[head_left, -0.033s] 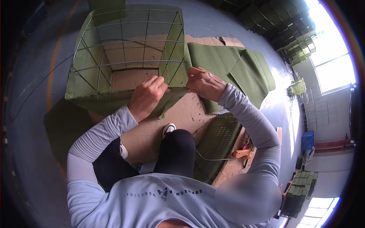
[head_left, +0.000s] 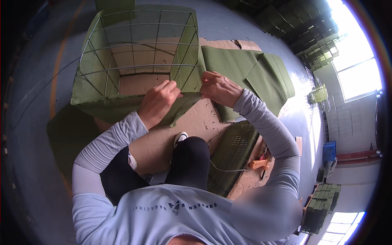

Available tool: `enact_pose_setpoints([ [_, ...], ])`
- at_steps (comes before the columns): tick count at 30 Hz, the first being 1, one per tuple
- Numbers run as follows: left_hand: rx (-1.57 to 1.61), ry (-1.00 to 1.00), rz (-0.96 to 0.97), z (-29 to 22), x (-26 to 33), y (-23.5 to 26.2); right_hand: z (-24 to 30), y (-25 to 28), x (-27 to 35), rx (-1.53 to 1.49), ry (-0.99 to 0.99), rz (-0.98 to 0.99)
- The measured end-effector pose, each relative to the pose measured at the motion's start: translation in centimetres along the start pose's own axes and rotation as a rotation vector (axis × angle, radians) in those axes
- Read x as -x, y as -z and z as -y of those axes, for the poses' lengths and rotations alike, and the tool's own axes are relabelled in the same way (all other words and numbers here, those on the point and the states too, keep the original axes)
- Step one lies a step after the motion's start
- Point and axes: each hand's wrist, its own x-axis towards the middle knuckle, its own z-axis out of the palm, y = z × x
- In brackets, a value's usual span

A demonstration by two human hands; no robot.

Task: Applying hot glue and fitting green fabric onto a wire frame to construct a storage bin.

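In front of me stands a box-shaped wire frame (head_left: 154, 43) with green fabric (head_left: 90, 87) around its sides. Both my hands are at its near right corner, closed on the fabric's near edge. My left hand (head_left: 158, 102) pinches that edge from the left, fingertips pressed together. A short way to the right, my right hand (head_left: 219, 89) grips the fabric at the corner with curled fingers. Between the hands the edge runs fairly straight, and a loose fabric flap (head_left: 183, 109) hangs below it. The fingertips partly hide what they hold.
Flat green fabric sheets (head_left: 232, 65) lie right of the frame on brown cardboard (head_left: 163, 153). Nearer me are a perforated green piece (head_left: 234, 149) and an orange-handled tool (head_left: 259, 164) with a cord or hose. Stacked green boxes (head_left: 302, 28) stand far right, and a blue crate (head_left: 329, 151) sits by the wall.
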Motion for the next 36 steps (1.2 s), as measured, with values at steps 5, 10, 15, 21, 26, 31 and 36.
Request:
enact_pose_setpoints([
  [5,0.002,-0.061,0.059,0.5,0.9,1.5,1.3,0.2,1.8,-0.171,0.002,-0.361],
  [10,0.205,-0.161,0.165,3.9,4.9,8.0,5.5,-1.8,1.1,-0.122,0.095,-0.458],
  [15,0.240,-0.062,0.292,4.3,7.7,11.6,7.8,-3.5,-0.7,-0.068,0.304,-0.479],
  [21,-0.094,-0.091,-0.103,-4.0,8.8,8.1,7.7,-4.3,-3.0,-0.112,0.348,-0.474],
  [26,-0.129,0.180,-0.113,-7.3,7.5,3.8,6.7,-2.6,-4.9,-0.298,0.392,-0.246],
  [31,-0.120,0.316,-0.075,-7.9,6.4,3.9,6.0,-0.4,-8.8,-0.327,0.365,0.317],
  [36,-0.063,0.339,-0.060,-7.6,6.7,4.4,4.7,2.2,-6.0,-0.717,0.167,-0.467],
])
